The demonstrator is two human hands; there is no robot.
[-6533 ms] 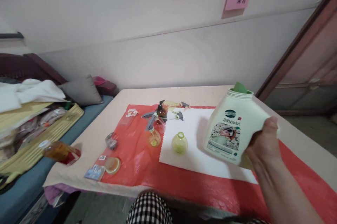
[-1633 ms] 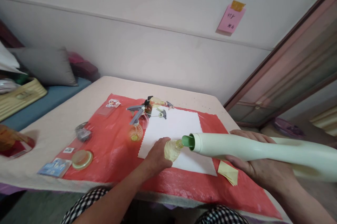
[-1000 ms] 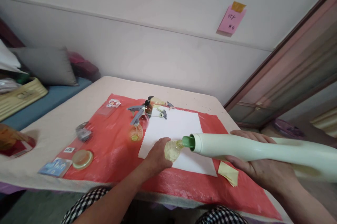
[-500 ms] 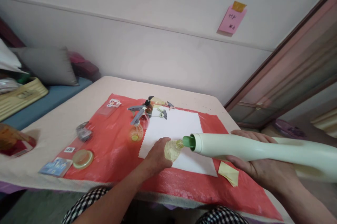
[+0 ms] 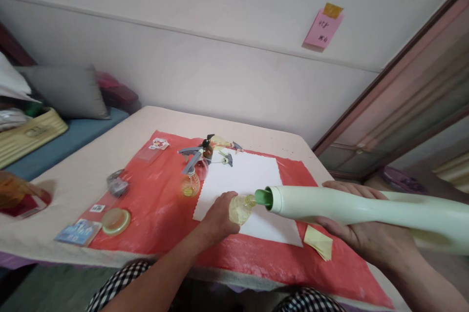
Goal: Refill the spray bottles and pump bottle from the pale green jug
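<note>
My left hand (image 5: 220,217) is closed around a small clear yellowish bottle (image 5: 241,209), its neck tilted up to the right. My right hand (image 5: 370,219) grips a long pale green bottle-like container (image 5: 311,202), held nearly level. A darker green spout (image 5: 262,197) sticks out of the container's end and meets the small bottle's mouth. Whether liquid flows there I cannot tell. Below both hands lies a white sheet (image 5: 256,175) on a red cloth (image 5: 234,258). Spray bottles stand at its left edge, among them a clear one (image 5: 190,185) with a grey trigger head.
A yellow folded paper (image 5: 318,242) lies under the green container. Toward the left are a round lidded tub (image 5: 116,221), a blue packet (image 5: 78,232) and a crumpled plastic bundle (image 5: 117,183). A loose spray head (image 5: 227,159) rests on the sheet's far corner. The wall (image 5: 234,72) rises behind the table.
Hardly anything differs. Both hands keep the small bottle and the green container in the same places, with the spout at the bottle's mouth; the view has shifted very slightly.
</note>
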